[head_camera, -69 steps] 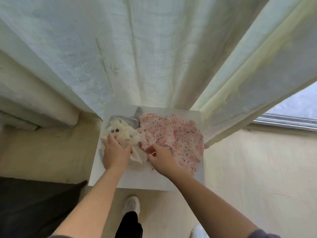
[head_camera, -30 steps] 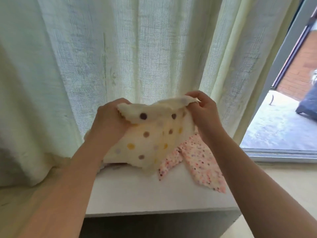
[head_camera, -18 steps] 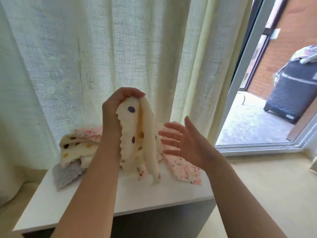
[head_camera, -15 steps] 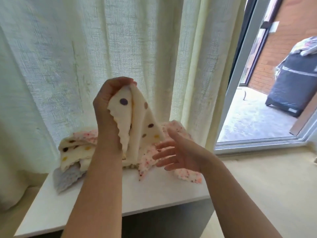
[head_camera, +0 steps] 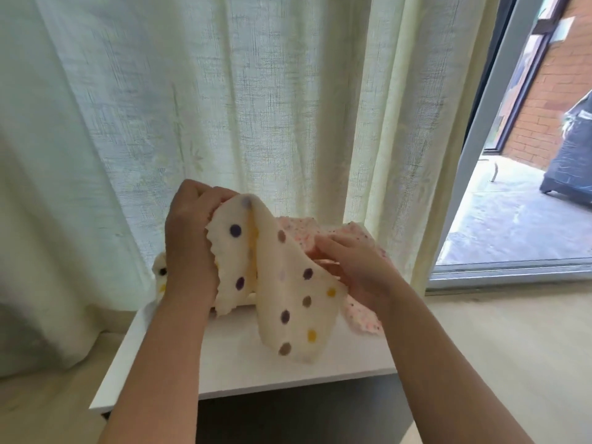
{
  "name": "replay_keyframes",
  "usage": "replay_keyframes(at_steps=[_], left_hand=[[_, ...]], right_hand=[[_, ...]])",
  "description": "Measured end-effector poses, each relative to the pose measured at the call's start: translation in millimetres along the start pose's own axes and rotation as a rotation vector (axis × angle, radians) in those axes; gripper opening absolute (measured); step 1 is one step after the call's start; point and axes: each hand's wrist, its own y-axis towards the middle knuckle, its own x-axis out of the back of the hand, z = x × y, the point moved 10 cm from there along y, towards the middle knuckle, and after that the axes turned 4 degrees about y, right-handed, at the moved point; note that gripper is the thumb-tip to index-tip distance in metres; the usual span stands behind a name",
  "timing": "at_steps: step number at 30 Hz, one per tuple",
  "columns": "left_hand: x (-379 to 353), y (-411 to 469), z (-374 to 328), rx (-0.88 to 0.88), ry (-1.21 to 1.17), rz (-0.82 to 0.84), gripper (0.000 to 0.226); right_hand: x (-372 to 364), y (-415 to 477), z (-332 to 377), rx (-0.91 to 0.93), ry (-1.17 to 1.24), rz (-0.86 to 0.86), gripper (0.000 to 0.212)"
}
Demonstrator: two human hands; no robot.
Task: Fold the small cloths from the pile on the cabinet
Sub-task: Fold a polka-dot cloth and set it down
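We see the fingers of the left hand (head_camera: 190, 238) clenched round the top fold of a cream spotted cloth (head_camera: 282, 283), holding it up so that it hangs in a loose drape over the white cabinet (head_camera: 243, 366). The fingers of the right hand (head_camera: 355, 270) lie stretched out against the cloth's right side, gripping nothing we can make out, with their tips tucked behind the fabric. Behind that hand a pink speckled cloth (head_camera: 365, 322) lies spread on the cabinet top, one corner reaching toward the front edge. Another spotted cloth (head_camera: 160, 275) peeks out just behind the left wrist. A pale curtain (head_camera: 256, 107) hangs behind the cabinet. To the right, a glass door (head_camera: 490, 155) gives onto a paved yard and a brick wall (head_camera: 544, 91).
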Motion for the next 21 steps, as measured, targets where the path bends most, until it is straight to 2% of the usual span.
replay_keyframes(at_steps=[1,4,6,8,10,13,16,19,21], left_hand=[[2,-3,3,0.018,-0.007,0.0,0.017],[-7,-9,9,-0.002,0.316,0.14,0.046],[-7,-6,13,0.026,0.368,0.183,0.043],[-7,-5,12,0.047,0.349,0.189,0.031],[-2,-3,12,0.068,0.21,0.154,0.027],[3,0,20,0.165,0.031,0.104,0.037],[1,0,32,0.27,-0.088,0.112,0.046],[-1,1,43,0.307,-0.156,0.114,0.031],[-1,1,44,0.305,-0.165,0.101,0.024]], right_hand=[[6,-1,0,0.0,-0.082,-0.035,0.024],[12,-8,-15,-0.135,-0.387,-0.048,0.038],[7,-13,-27,-0.235,-0.59,0.021,0.05],[6,-14,-33,-0.275,-0.707,0.036,0.06],[2,-14,-44,-0.347,-0.66,0.085,0.07],[-13,-23,-55,-0.426,-0.514,0.231,0.078],[-26,-23,-43,-0.322,-0.303,0.301,0.061],[-32,-24,-34,-0.334,0.0,0.34,0.06],[-33,-25,-35,-0.356,-0.034,0.343,0.057]])
